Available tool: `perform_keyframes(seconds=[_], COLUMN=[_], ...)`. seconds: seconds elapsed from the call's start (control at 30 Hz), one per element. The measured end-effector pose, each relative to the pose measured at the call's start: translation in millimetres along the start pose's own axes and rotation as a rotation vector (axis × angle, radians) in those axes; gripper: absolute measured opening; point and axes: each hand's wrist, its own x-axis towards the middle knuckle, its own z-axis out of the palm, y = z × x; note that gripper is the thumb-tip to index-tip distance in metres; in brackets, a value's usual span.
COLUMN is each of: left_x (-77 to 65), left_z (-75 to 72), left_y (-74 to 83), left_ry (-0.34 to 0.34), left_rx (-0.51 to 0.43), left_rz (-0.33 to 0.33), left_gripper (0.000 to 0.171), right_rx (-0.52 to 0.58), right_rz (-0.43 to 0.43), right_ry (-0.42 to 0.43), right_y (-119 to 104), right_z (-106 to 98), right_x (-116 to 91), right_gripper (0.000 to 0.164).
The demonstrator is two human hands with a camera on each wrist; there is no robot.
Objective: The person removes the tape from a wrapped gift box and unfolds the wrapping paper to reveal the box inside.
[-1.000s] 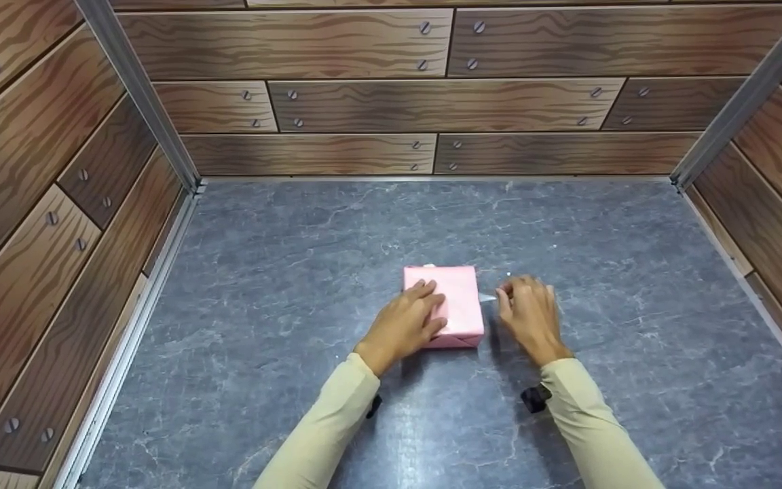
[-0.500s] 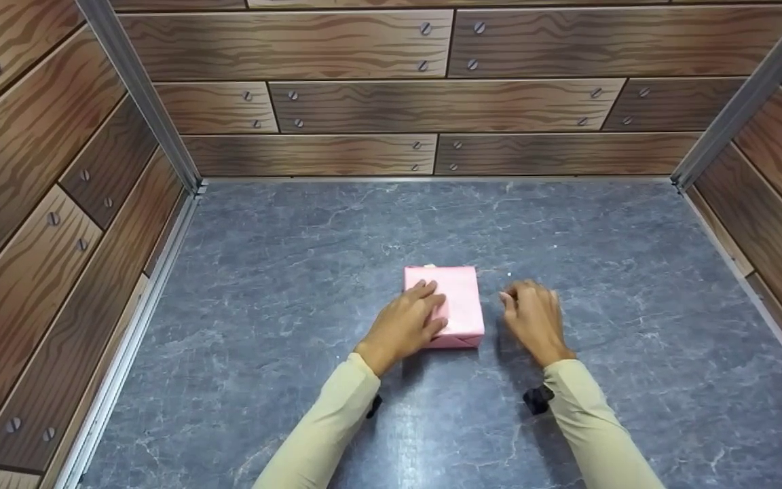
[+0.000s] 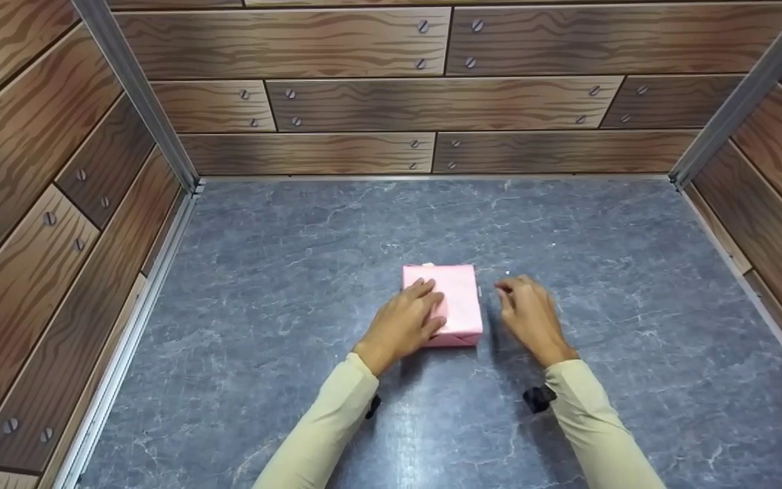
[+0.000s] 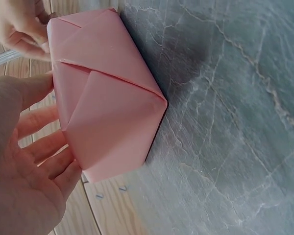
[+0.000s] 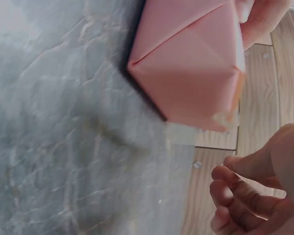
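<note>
In the head view a pink paper-wrapped box (image 3: 459,299) lies on the grey floor. My left hand (image 3: 401,322) rests on its top left part, fingers spread and fairly straight. Folded paper flaps show on the box's end in the left wrist view. Just to the right of the box is my right hand (image 3: 530,316), apart from it. Its thumb and forefinger meet in a pinch and the other fingers curl, as the right wrist view shows. A faint clear strip of tape (image 3: 480,291) glints at the box's right edge; its span to my fingertips is barely visible.
The grey marbled surface (image 3: 282,272) surrounds the box. Wood-print walls (image 3: 364,105) stand at the back and both sides, with metal rails at the corners. A tiny white speck (image 3: 508,273) lies beyond my right hand.
The shiny strip between the box and my right hand has faded to a small glint at the box's edge. My right hand has shifted only slightly. The left hand and the box stay put.
</note>
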Motion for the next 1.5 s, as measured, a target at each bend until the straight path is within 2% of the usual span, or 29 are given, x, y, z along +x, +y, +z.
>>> perform_keyframes(seconds=[0.2, 0.3, 0.5, 0.67, 0.93, 1.17, 1.5], left_x=[-1.7, -2.2, -1.7, -2.0, -2.8, -5.6, -8.6], left_z=[-0.7, -0.7, 2.8, 5.0, 6.1, 5.1, 6.2], left_y=[2.1, 2.9, 2.6, 3.3, 1.8, 0.1, -1.4], left_ry=[-0.001, 0.012, 0.092, 0.120, 0.138, 0.143, 0.177], left_rx=[0.030, 0.057, 0.111, 0.112, 0.116, 0.113, 0.155], left_rz=[-0.001, 0.013, 0.055, 0.040, 0.061, 0.075, 0.087], left_gripper=[0.040, 0.040, 0.039, 0.034, 0.031, 0.029, 0.024], right_rx=[0.058, 0.079, 0.086, 0.058, 0.018, 0.010, -0.025], right_rz=[-0.024, -0.040, -0.103, -0.162, -0.191, -0.207, -0.123], right_ry=[-0.008, -0.054, -0.180, -0.246, -0.240, -0.196, -0.210], right_y=[-18.3, -27.2, -40.3, -45.6, -46.9, -45.3, -44.5], right_z=[-3.2, -3.3, -2.7, 0.9, 7.0, 7.7, 5.1], right_x=[-0.7, -2.1, -7.1, -12.2, -15.3, -16.8, -18.7], right_gripper=[0.015, 0.016, 0.024, 0.026, 0.019, 0.013, 0.018])
